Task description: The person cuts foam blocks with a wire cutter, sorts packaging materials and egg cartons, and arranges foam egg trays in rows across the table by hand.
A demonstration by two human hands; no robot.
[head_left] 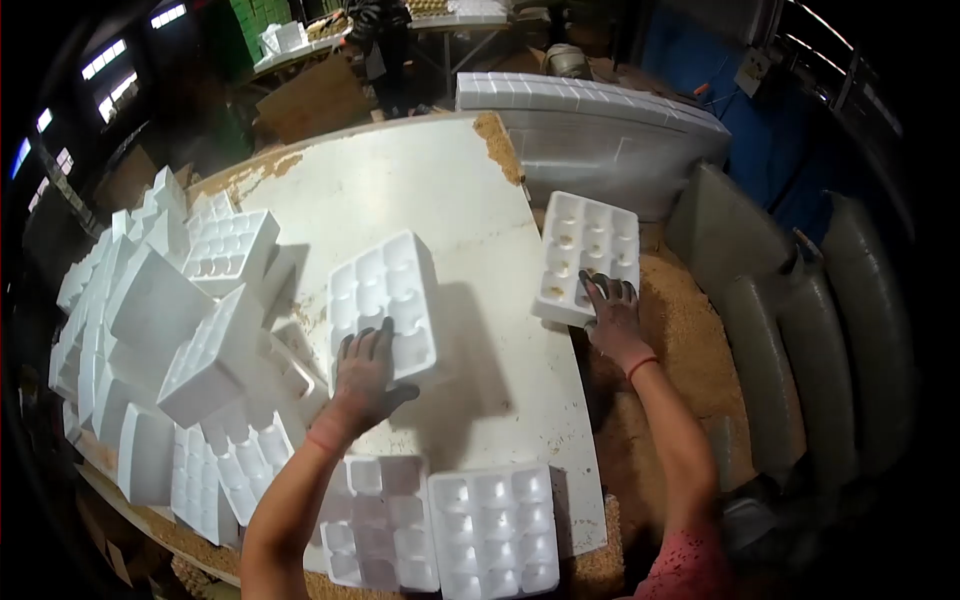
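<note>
My left hand [366, 376] lies with fingers outstretched on the lower cells of a white foam tray [385, 290], its thumb sticking out clear of the tray. That tray casts a long shadow on the tabletop; whether its underside touches the table I cannot tell. Toward the right edge, my right hand [614, 318] grips the near corner of another white foam tray [588, 235], with brownish bits in several cells. Its thumb is hidden. Close to me lie two more trays, a left one [378, 522] and a right one [493, 530], side by side, cells facing up.
A heap of white foam trays [165, 320] covers the left of the white table [470, 200]. Beyond the right corner stands a long row of stacked foam trays [600, 130]. Grey curved panels [790, 320] stand at right. A person [380, 45] is at the back.
</note>
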